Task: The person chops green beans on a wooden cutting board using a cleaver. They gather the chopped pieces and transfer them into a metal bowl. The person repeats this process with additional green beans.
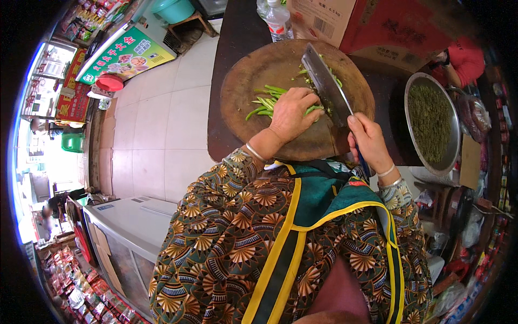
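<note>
A thick round wooden chopping board (247,73) lies on a dark table (238,24) before me. My left hand (294,108) presses down on several long green chili peppers (265,106), whose uncut ends stick out to the left from under my palm. My right hand (367,139) grips the handle of a cleaver (323,79). Its broad blade slants up and left over the board, just right of my left fingertips. Small cut pepper pieces (336,79) lie around the blade, partly hidden by it. Whether the edge touches the wood, I cannot tell.
At the board's far side stand a clear plastic bottle (280,24) and a cardboard box (319,20). To the right, a metal basin (456,125) holds dark green plant bits. Another person's red sleeve (467,60) is beyond it. A chest freezer (149,206) stands at left.
</note>
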`<state>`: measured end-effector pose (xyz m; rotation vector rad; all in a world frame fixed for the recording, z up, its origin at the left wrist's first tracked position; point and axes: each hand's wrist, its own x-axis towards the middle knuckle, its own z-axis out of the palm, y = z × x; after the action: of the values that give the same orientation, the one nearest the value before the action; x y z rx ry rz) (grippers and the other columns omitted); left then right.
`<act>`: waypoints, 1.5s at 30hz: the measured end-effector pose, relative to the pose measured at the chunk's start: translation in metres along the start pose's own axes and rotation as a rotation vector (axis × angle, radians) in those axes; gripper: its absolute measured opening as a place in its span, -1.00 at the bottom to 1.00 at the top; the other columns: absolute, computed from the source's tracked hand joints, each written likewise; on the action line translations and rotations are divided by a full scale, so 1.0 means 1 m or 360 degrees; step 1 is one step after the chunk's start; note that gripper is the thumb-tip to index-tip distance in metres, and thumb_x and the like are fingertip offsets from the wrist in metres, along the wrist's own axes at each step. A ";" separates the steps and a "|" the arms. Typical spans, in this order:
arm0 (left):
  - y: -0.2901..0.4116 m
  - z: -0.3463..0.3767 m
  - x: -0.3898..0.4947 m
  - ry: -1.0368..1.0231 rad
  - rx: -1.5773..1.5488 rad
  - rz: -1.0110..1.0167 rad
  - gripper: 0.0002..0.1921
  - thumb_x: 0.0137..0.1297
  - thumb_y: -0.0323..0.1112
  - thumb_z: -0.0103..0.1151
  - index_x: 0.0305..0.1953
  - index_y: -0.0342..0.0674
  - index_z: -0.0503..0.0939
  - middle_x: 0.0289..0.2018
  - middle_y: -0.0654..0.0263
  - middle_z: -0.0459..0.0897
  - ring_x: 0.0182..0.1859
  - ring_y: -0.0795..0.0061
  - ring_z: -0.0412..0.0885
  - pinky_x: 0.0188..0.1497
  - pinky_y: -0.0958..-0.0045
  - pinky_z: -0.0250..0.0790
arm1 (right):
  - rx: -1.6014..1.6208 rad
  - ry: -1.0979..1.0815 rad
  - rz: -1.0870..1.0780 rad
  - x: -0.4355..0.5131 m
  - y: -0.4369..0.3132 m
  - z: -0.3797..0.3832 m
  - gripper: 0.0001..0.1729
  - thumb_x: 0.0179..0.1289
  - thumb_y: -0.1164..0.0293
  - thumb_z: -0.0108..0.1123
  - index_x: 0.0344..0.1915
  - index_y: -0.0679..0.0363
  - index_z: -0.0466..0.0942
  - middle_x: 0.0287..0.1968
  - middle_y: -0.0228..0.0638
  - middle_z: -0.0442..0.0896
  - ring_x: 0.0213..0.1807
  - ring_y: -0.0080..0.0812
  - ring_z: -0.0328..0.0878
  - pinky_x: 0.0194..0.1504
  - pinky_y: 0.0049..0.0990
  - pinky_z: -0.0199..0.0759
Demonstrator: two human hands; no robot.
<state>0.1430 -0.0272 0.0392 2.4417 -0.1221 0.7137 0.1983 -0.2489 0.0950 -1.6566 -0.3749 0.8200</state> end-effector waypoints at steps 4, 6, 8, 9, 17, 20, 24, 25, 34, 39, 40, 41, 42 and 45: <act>0.004 -0.007 0.004 -0.0081 -0.0171 -0.0188 -0.81 0.21 -0.26 0.26 -0.20 -0.19 0.63 -0.22 0.21 0.65 -0.07 0.09 0.57 0.04 0.15 0.40 | 0.0004 0.0081 -0.0053 -0.008 -0.004 -0.008 -0.64 0.55 0.13 -0.03 -0.35 0.14 0.37 -0.65 -0.49 0.39 -0.76 -0.66 0.29 -0.76 -0.60 0.17; 0.002 -0.009 0.006 -0.0108 -0.0285 -0.0282 -0.80 0.24 -0.28 0.24 -0.17 -0.23 0.63 -0.22 0.18 0.66 -0.08 0.10 0.59 0.04 0.19 0.41 | -0.0016 0.0126 -0.0116 -0.009 -0.002 -0.011 -0.62 0.55 0.14 -0.02 -0.37 0.16 0.38 -0.65 -0.48 0.39 -0.76 -0.66 0.29 -0.75 -0.61 0.17; 0.000 -0.012 0.008 -0.0097 -0.0364 -0.0322 -0.79 0.27 -0.33 0.22 -0.14 -0.30 0.61 -0.21 0.13 0.67 -0.10 0.16 0.63 0.01 0.28 0.44 | -0.0023 0.0153 -0.0106 -0.013 -0.003 -0.012 -0.62 0.55 0.14 -0.02 -0.38 0.16 0.38 -0.65 -0.47 0.39 -0.76 -0.66 0.29 -0.75 -0.60 0.17; -0.002 -0.012 0.010 -0.0063 -0.0462 -0.0395 -0.80 0.29 -0.35 0.21 -0.14 -0.32 0.60 -0.22 0.16 0.68 -0.11 0.24 0.63 0.01 0.33 0.44 | -0.0024 0.0165 -0.0102 -0.015 -0.003 -0.012 -0.61 0.55 0.14 -0.02 -0.38 0.17 0.38 -0.65 -0.47 0.40 -0.76 -0.66 0.29 -0.75 -0.60 0.17; -0.025 -0.009 0.034 0.0205 -0.0841 -0.0710 -0.75 0.27 -0.45 0.23 -0.04 -0.36 0.59 -0.22 0.31 0.69 -0.20 0.56 0.60 -0.08 0.51 0.46 | -0.0047 0.0071 -0.0158 -0.025 0.006 -0.020 -0.63 0.55 0.18 -0.01 -0.38 0.17 0.39 -0.64 -0.48 0.41 -0.74 -0.68 0.30 -0.72 -0.62 0.15; -0.036 -0.004 0.035 0.0137 -0.0589 -0.0687 -0.73 0.29 -0.42 0.22 -0.02 -0.37 0.59 -0.21 0.26 0.71 -0.18 0.53 0.62 -0.09 0.47 0.47 | -0.0064 -0.0003 -0.0176 -0.026 0.007 -0.019 -0.64 0.55 0.19 -0.02 -0.39 0.16 0.39 -0.64 -0.50 0.41 -0.74 -0.69 0.29 -0.71 -0.63 0.14; -0.038 -0.005 0.033 -0.0106 -0.0365 -0.0823 -0.73 0.31 -0.39 0.19 -0.02 -0.39 0.60 -0.22 0.21 0.72 -0.18 0.51 0.63 -0.09 0.42 0.47 | -0.0116 -0.0061 -0.0164 -0.026 0.011 -0.020 -0.64 0.55 0.20 -0.02 -0.40 0.16 0.39 -0.64 -0.51 0.41 -0.73 -0.70 0.27 -0.69 -0.64 0.14; -0.037 -0.008 0.034 -0.0145 -0.0300 -0.0867 -0.74 0.31 -0.39 0.19 -0.03 -0.39 0.60 -0.23 0.20 0.72 -0.18 0.50 0.64 -0.09 0.41 0.47 | -0.0117 -0.0066 -0.0153 -0.027 0.011 -0.020 -0.64 0.55 0.20 -0.02 -0.40 0.17 0.39 -0.64 -0.51 0.41 -0.73 -0.70 0.27 -0.69 -0.64 0.15; -0.047 -0.016 0.045 -0.0077 -0.1300 -0.1080 -0.79 0.34 -0.51 0.08 -0.04 -0.35 0.62 -0.12 0.27 0.69 -0.08 0.49 0.63 -0.05 0.50 0.46 | 0.0041 0.0253 -0.0269 -0.019 0.021 -0.022 -0.65 0.55 0.18 -0.02 -0.35 0.18 0.42 -0.62 -0.50 0.42 -0.70 -0.69 0.32 -0.71 -0.63 0.20; -0.052 -0.018 0.043 0.0333 -0.2300 -0.1380 -0.73 0.41 -0.46 0.04 0.09 -0.33 0.47 -0.02 0.07 0.63 0.03 0.17 0.62 0.09 0.27 0.51 | 0.0116 0.0379 -0.0253 -0.015 0.032 -0.023 -0.65 0.56 0.18 -0.04 -0.35 0.17 0.40 -0.62 -0.47 0.41 -0.72 -0.67 0.33 -0.72 -0.61 0.21; -0.051 -0.019 0.044 0.0396 -0.2447 -0.1401 -0.74 0.43 -0.41 0.04 0.09 -0.33 0.45 -0.09 0.03 0.62 -0.01 0.12 0.61 0.15 0.17 0.49 | 0.0085 0.0403 -0.0215 -0.016 0.031 -0.022 -0.65 0.56 0.18 -0.04 -0.36 0.17 0.38 -0.62 -0.46 0.40 -0.72 -0.66 0.33 -0.72 -0.61 0.22; -0.049 -0.019 0.048 0.0482 -0.2592 -0.1473 -0.75 0.44 -0.40 0.03 0.07 -0.32 0.46 -0.11 0.05 0.62 -0.04 0.16 0.61 0.12 0.18 0.49 | 0.0087 0.0408 -0.0198 -0.016 0.035 -0.024 -0.64 0.57 0.18 -0.07 -0.37 0.16 0.36 -0.63 -0.46 0.38 -0.72 -0.64 0.32 -0.72 -0.60 0.22; -0.047 -0.022 0.051 0.0599 -0.2733 -0.1535 -0.76 0.44 -0.39 0.03 0.06 -0.31 0.47 -0.14 0.08 0.62 -0.06 0.20 0.60 0.09 0.19 0.49 | 0.0119 0.0399 -0.0171 -0.016 0.034 -0.023 -0.64 0.57 0.18 -0.08 -0.37 0.15 0.34 -0.63 -0.46 0.37 -0.72 -0.64 0.31 -0.71 -0.59 0.22; -0.067 -0.006 0.055 0.0736 -0.3023 -0.1452 -0.79 0.45 -0.36 0.04 0.02 -0.29 0.48 -0.26 0.17 0.61 -0.23 0.33 0.57 -0.11 0.30 0.49 | 0.0119 0.0385 -0.0143 -0.017 0.030 -0.023 -0.64 0.58 0.17 -0.12 -0.37 0.13 0.30 -0.62 -0.44 0.36 -0.72 -0.61 0.30 -0.70 -0.55 0.24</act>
<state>0.2031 0.0354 0.0372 0.3495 0.3397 0.3144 0.1968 -0.2841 0.0728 -1.6351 -0.2442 0.5526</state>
